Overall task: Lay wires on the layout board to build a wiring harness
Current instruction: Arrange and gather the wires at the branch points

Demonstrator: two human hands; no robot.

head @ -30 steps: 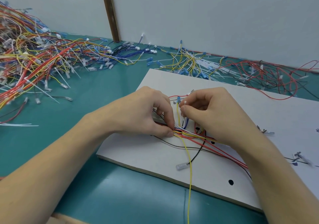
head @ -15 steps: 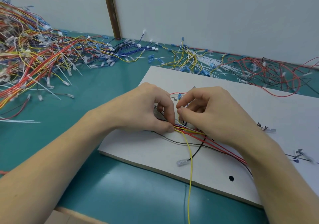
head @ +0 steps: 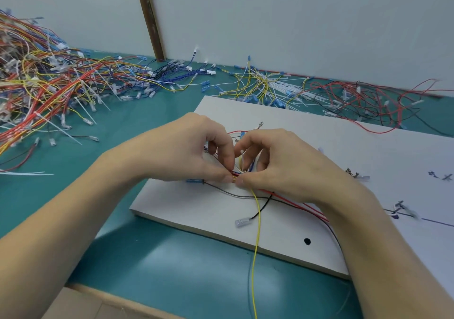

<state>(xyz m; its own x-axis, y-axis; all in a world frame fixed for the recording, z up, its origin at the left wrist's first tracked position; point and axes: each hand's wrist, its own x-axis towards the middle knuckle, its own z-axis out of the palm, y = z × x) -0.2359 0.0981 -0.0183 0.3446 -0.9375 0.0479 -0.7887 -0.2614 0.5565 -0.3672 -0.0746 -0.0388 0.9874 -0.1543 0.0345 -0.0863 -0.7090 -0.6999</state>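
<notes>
A white layout board (head: pixel 319 131) lies on the teal table. On it a small bundle of red, yellow and black wires (head: pixel 234 178) is pinched between my left hand (head: pixel 194 151) and my right hand (head: pixel 282 163), thumbs and forefingers meeting at the board's left middle. A yellow wire (head: pixel 256 240) hangs from the bundle over the board's front edge. A black wire with a clear terminal (head: pixel 243 221) lies just below my hands. Red wires (head: pixel 302 204) run right under my right wrist.
A big heap of tied multicoloured harnesses (head: pixel 49 90) fills the table's left. Loose blue, yellow and white wires (head: pixel 260 85) and red and black wires (head: pixel 368 99) lie along the back wall. Marks and small terminals (head: pixel 400 208) dot the board's right side; a black hole (head: pixel 307 241) sits near its front edge.
My right thumb and forefinger have come down to the bundle beside my left fingertips. The head view has shifted slightly.
</notes>
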